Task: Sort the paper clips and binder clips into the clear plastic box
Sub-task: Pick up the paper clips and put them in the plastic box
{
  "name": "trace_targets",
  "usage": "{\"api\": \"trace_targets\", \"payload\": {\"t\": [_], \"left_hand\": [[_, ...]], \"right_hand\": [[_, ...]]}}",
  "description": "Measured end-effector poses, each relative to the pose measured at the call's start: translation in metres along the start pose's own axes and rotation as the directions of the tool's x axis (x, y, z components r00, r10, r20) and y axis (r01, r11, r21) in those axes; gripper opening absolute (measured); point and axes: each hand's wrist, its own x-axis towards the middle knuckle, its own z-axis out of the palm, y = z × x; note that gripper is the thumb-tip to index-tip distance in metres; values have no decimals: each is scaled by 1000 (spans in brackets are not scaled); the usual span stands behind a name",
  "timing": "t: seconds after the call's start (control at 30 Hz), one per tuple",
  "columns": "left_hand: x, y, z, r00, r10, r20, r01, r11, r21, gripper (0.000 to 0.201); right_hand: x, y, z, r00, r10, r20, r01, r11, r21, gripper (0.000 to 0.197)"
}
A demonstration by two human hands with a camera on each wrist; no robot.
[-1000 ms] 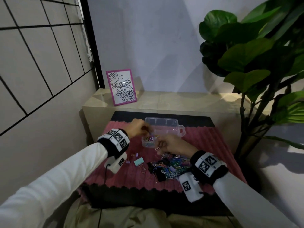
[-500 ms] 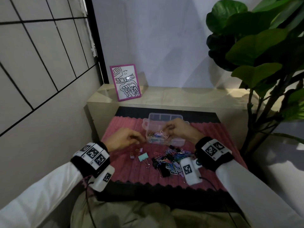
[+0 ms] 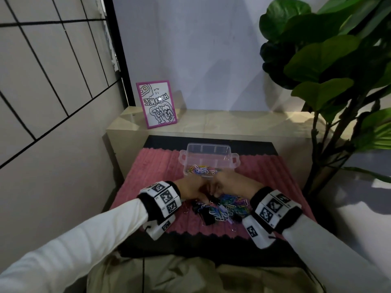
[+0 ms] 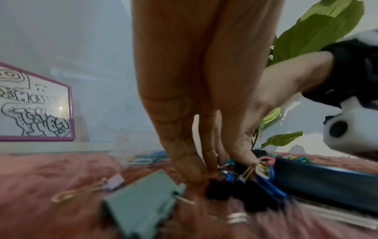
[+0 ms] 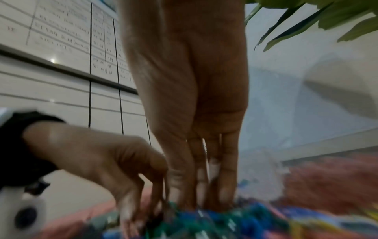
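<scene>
The clear plastic box (image 3: 229, 149) stands on the far part of a pink ribbed mat (image 3: 158, 166), with coloured paper clips (image 3: 201, 169) in its near compartment. A mixed pile of paper clips and black binder clips (image 3: 222, 208) lies in front of it. Both hands are down at the pile's far edge, side by side. My left hand (image 3: 201, 196) pinches thumb and fingers together on paper clips (image 4: 224, 169). My right hand (image 3: 221, 190) points its fairly straight fingers (image 5: 227, 190) down into the pile. A teal binder clip (image 4: 139, 202) and a small lilac one (image 4: 114, 182) lie left of the pile.
A pink-framed drawing (image 3: 156, 103) leans on the beige ledge (image 3: 232, 121) behind the mat. A large leafy plant (image 3: 330, 60) stands on the right, and a tiled wall closes the left. The mat's near black edge meets my lap.
The right hand has come back from the box to the pile. The left hand has moved right from the loose clips onto the pile, beside the right hand.
</scene>
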Motion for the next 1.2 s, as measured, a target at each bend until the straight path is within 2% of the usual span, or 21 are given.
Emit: {"api": "trace_targets", "payload": {"t": [0.13,0.2,0.27,0.33,0.4,0.5,0.63,0.73,0.8,0.87,0.93,1.1,1.13,1.2], "left_hand": [[2,0,5,999,-31,-4,31,991,-133,50],[0,-1,2,1000,-27,4,27,976,-215,49],[-1,-5,-1,1000,-27,8,28,974,-227,38],[-2,-9,-2,999,-44,8,45,976,-213,30],[-4,-13,-2,999,-49,-7,45,958,-283,27],[-11,-20,-7,996,-61,-58,29,896,-443,20],[-23,-31,-19,980,-77,-185,-23,874,-485,13],[-26,-31,-37,946,-83,-312,-87,867,-492,14],[-22,-30,-51,894,-118,-433,-123,863,-489,14],[-15,-29,-59,829,-164,-535,-143,863,-485,11],[-5,-28,-61,799,-185,-572,-131,875,-465,10],[5,-31,-49,901,-130,-413,-3,952,-306,19],[3,-31,-48,907,-121,-404,6,961,-275,21],[-3,-32,-49,890,-131,-437,13,965,-262,24]], "right_hand": [[0,1,7,999,44,12,-43,998,-47,28],[-1,2,8,998,58,34,-56,998,-39,24],[-2,6,8,997,58,42,-58,998,2,17],[-5,11,5,998,56,4,-56,994,97,12],[-11,16,1,995,80,-67,-61,967,249,11],[-20,22,-3,980,104,-167,-13,879,477,9],[-20,26,-5,976,104,-190,41,773,633,4],[-18,25,-5,982,96,-164,72,613,787,1],[-16,23,-4,984,84,-158,90,531,843,3],[-15,22,-3,984,76,-162,103,501,859,3],[-14,23,-1,985,74,-157,99,502,859,2],[-17,27,4,983,116,-143,26,682,731,15],[-18,27,3,982,118,-145,21,700,713,14],[-17,27,1,983,121,-140,17,697,717,11]]}}
